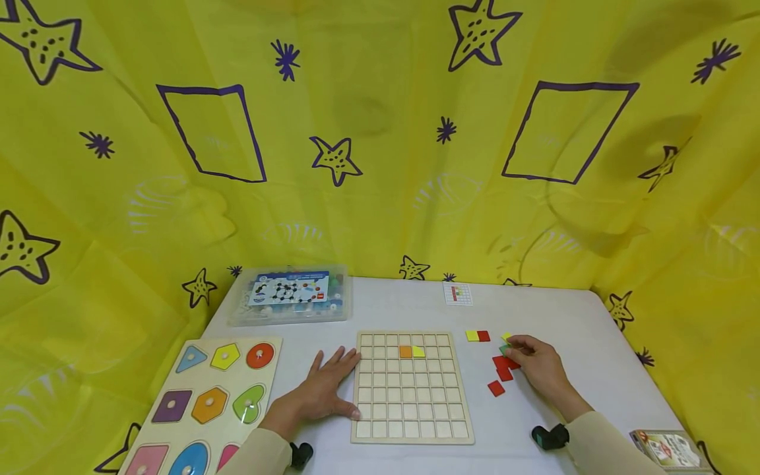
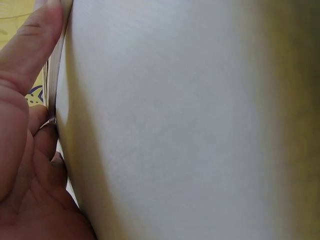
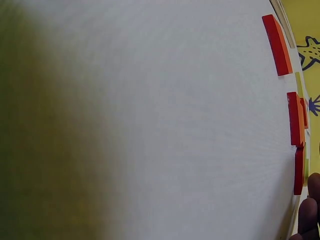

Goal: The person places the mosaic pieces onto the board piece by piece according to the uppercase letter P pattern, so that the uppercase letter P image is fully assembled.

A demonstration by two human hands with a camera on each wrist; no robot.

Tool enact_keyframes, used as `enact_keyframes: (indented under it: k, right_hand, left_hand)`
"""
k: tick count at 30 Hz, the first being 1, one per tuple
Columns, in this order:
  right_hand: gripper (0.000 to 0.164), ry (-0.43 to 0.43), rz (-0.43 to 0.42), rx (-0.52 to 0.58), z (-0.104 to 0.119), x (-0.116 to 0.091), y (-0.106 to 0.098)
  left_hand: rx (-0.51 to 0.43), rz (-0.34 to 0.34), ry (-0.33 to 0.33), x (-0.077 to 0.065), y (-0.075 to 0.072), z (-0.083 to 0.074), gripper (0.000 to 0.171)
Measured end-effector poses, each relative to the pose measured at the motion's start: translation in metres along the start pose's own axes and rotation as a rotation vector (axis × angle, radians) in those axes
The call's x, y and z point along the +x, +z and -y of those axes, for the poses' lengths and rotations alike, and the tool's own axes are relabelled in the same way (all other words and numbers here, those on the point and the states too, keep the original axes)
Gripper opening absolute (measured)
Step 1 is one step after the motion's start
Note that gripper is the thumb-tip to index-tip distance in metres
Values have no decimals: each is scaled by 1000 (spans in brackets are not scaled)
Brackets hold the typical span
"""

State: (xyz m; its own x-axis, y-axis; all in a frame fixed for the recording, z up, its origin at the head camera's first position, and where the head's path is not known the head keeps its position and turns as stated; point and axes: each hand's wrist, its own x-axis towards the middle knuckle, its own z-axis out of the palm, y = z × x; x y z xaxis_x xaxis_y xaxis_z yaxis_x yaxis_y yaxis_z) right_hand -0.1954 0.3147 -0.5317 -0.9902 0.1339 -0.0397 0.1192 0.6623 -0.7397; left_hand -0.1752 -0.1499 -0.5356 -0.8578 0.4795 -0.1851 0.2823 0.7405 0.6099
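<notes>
A wooden grid board [image 1: 404,396] lies in the middle of the table. In one of its upper rows sit an orange tile [image 1: 406,351] and, beside it, a tile with yellow on it [image 1: 418,352]. My left hand [image 1: 320,392] has its fingers spread, fingertips and thumb at the board's left edge. To the right of the board, my right hand [image 1: 540,369] is over loose tiles, thumb and finger bent around a green tile [image 1: 504,349]; I cannot tell whether they pinch it. A yellow tile [image 1: 506,336] shows just above, several red tiles [image 1: 503,374] just below.
A yellow tile and a red tile [image 1: 483,336] lie together near the board's upper right. Behind them is a small pattern card [image 1: 458,294]. A knobbed shape puzzle [image 1: 202,359] lies at the left, a clear plastic case [image 1: 291,316] at the back left, and a small box [image 1: 671,450] at the front right.
</notes>
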Motion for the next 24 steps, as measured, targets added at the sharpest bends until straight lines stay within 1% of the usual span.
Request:
enact_keyframes:
  k: [8, 16, 24]
  right_hand:
    - [34, -19, 1, -10, -2, -1, 0]
    - [38, -3, 41, -53, -6, -6, -5]
    - [40, -36, 77, -80, -10, -14, -9]
  left_hand:
    - [-2, 1, 2, 0, 0, 0, 117]
    - [0, 3, 3, -1, -1, -4, 117]
    - [-6, -3, 19, -2, -1, -4, 116]
